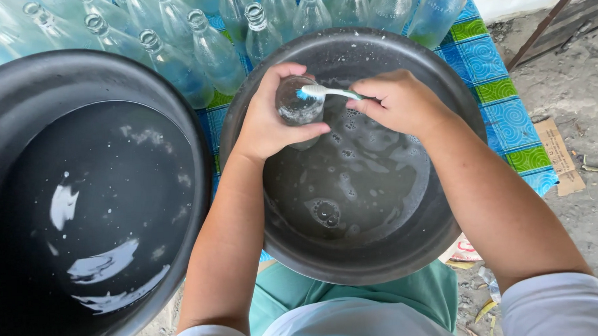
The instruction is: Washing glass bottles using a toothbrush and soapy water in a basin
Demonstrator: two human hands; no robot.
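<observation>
Over the soapy grey water at twelve o'clock in the black basin (pixel 447 236), the left hand (pixel 267 116) wraps its fingers around a clear glass bottle (pixel 297 108), while the right hand (pixel 399 103), at three o'clock of it, pinches a white toothbrush (pixel 326 91) whose blue bristles touch the bottle's mouth.

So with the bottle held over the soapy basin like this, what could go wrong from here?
1. The left hand holds the wet glass bottle over the soapy water; it could slip and knock the basin.
2. The toothbrush in the right hand could flick dirty suds outward.
3. An elbow swing might topple the clean bottles standing nearby.
</observation>
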